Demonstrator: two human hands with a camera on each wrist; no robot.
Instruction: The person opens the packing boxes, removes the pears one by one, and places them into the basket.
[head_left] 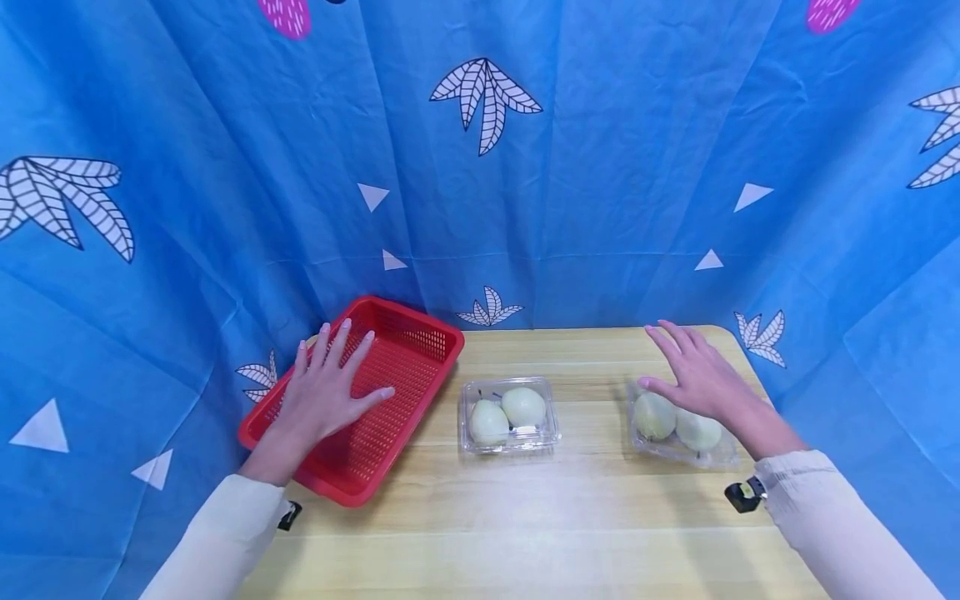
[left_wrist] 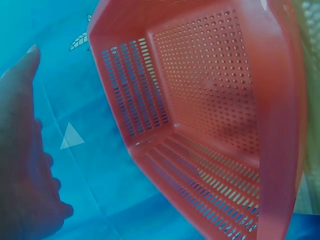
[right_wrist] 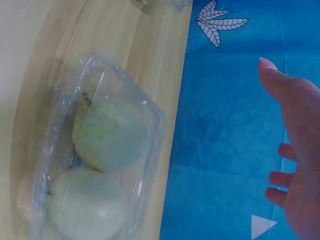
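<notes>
My left hand [head_left: 318, 396] hovers over the red plastic basket [head_left: 420, 417], fingers spread and holding nothing. In the left wrist view the basket's perforated floor [left_wrist: 210, 75] shows, with that hand [left_wrist: 25, 165] off to the left. My right hand [head_left: 697, 375] is held above a clear plastic box with two pale green pears [head_left: 698, 432], its fingers extended with nothing in them. The right wrist view shows this box [right_wrist: 155, 130], its pears [right_wrist: 110, 132] inside, apart from the hand [right_wrist: 300, 165]. Between the hands, another clear box [head_left: 513, 447] holds two pears [head_left: 523, 407].
All of it stands on a light wooden table [head_left: 525, 533]. A blue patterned cloth [head_left: 637, 167] hangs behind the table and along both sides. The basket lies at an angle on the left, close to the cloth.
</notes>
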